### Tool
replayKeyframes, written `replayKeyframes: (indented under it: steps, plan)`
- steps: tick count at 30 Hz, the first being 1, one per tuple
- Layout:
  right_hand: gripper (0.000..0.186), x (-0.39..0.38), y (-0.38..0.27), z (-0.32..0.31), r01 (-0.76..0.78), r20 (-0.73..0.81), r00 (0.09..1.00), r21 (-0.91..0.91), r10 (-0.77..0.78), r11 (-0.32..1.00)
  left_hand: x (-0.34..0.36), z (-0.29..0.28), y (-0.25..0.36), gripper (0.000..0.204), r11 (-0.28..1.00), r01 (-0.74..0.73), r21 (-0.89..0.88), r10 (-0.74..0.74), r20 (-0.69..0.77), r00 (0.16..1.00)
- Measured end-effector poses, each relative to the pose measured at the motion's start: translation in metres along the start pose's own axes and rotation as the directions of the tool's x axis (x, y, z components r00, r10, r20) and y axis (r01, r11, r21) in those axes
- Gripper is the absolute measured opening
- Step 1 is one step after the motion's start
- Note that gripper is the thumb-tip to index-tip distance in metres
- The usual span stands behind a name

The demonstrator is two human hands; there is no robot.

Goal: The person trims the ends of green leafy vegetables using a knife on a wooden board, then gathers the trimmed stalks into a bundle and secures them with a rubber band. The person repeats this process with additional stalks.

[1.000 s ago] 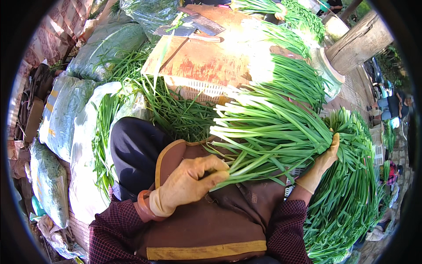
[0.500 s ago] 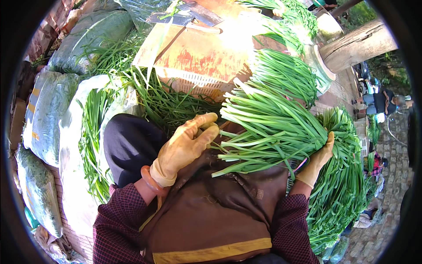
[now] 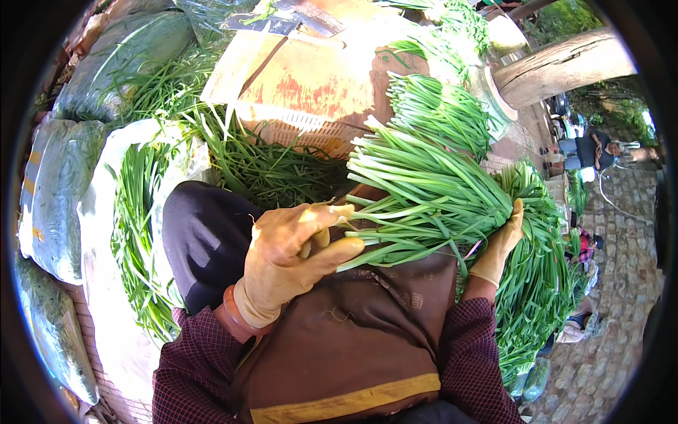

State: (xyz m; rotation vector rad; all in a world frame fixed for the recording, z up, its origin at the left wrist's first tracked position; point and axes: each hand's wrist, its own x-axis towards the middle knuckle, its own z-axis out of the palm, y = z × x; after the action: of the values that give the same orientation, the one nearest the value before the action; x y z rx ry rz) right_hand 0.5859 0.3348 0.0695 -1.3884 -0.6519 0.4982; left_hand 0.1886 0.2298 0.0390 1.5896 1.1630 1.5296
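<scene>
A thick bunch of garlic chives (image 3: 424, 191), long green leaves with pale stalk ends pointing left, lies across my lap. My right hand (image 3: 503, 244), in a tan rubber glove, cups the leafy end of the bunch from the right. By the stalk ends hovers my left hand (image 3: 300, 247), gloved alike, its other fingers curled. Its thumb and forefinger stand apart around a few thin stalk ends, with no firm grip visible. Under and beyond my right hand spreads a big heap of chives (image 3: 540, 304).
Ahead stands an upturned orange crate (image 3: 296, 131) with a board (image 3: 311, 78) on it and a broad-bladed knife (image 3: 311, 28) at its far side. Tied chives (image 3: 438, 113) lie right of it. Wrapped bundles (image 3: 60, 198) line the left. A wooden post (image 3: 565, 67) slants in at the right.
My left hand has moved a little right and down, closer to the stalk ends, and its thumb and forefinger have spread. My right hand still supports the bunch. The whole view has shifted slightly.
</scene>
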Motion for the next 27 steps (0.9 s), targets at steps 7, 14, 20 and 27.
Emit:
replayKeyframes:
  steps: [7, 14, 20, 27]
  plan:
    - [0.039, -0.005, -0.006, -0.001, 0.033, 0.004, 0.999, 0.034, -0.033, 0.999, 0.003, 0.002, 0.003, 0.023, 0.982, -0.014, 0.188, -0.004, 0.099, 0.995]
    - [0.038, -0.008, -0.012, 0.004, 0.001, 0.027, 1.0, 0.047, -0.002, 0.999, -0.008, 0.006, -0.017, 0.007, 0.887, -0.243, 0.392, 0.076, 0.397, 0.915]
    - [0.047, -0.009, -0.015, 0.008, 0.092, 0.1, 0.991, -0.019, -0.09, 0.996, 0.003, 0.024, 0.04, 0.012, 0.987, 0.063, -0.151, -0.007, 0.343, 0.939]
    - [0.035, -0.016, -0.021, 0.014, 0.05, 0.069, 0.996, 0.049, -0.054, 0.998, 0.029, -0.019, 0.078, 0.043, 0.825, 0.009, -0.565, 0.116, 0.184, 0.976]
